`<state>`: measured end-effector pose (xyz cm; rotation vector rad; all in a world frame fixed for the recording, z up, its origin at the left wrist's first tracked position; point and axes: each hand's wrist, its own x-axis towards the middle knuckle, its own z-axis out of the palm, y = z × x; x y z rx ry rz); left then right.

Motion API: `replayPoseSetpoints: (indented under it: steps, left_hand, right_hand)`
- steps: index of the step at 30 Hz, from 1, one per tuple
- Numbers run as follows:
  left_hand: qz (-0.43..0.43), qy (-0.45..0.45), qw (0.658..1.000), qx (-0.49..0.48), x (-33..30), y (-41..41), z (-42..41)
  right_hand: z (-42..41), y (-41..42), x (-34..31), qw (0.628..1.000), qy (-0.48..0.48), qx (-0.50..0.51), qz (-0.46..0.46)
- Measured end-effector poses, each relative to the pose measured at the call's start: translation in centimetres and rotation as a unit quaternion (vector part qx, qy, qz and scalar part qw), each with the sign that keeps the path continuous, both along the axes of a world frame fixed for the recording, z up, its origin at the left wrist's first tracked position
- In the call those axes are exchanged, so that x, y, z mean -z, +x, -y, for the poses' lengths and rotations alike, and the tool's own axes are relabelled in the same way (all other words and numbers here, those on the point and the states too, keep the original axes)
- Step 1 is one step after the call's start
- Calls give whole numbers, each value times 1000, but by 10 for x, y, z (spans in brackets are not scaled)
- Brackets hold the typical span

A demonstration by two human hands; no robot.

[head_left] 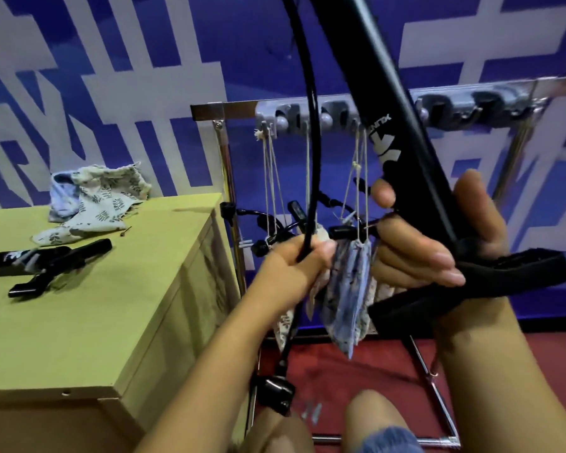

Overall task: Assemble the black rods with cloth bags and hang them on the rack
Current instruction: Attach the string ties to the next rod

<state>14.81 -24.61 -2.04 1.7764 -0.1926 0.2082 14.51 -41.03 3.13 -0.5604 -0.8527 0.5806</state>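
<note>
My right hand grips the thick handle of a black rod that slants up to the top of the view; its black wrist strap loops out below my fingers. My left hand grips a thin black rod that curves upward, with a black clamp at its lower end. Just behind my hands, patterned cloth bags hang by strings from the grey hook strip of the metal rack. More cloth bags and black rods lie on the wooden table at left.
The chrome rack frame stands on a red floor against a blue and white wall. The table's right edge sits close to the rack's left post. My knees show at the bottom of the view.
</note>
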Motion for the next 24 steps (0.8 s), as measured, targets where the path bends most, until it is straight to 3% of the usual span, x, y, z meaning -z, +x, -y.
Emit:
replayPoseSetpoints:
  steps: [2,6,9,14,19,24]
  left_hand:
    - [33,-34,998,-32,-3,-10,-13]
    - [137,-46,989,-45,-25,-42,-14]
    - [173,-41,984,-29,-34,-66,-1]
    - [182,15,983,36,-31,-80,20]
    - [256,115,960,11,-35,-83,21]
    - [255,176,951,2,-37,-83,18]
  right_hand:
    - [11,-6,0,999,13,9,33]
    - [5,-13,-14,963,-68,261,-2]
    - [-10,-15,-14,931,-76,355,-43]
    - [-26,-24,-18,933,-30,350,-80]
    - [-29,-33,-21,931,-16,355,-82]
    - [-32,-40,-20,920,-7,385,-71]
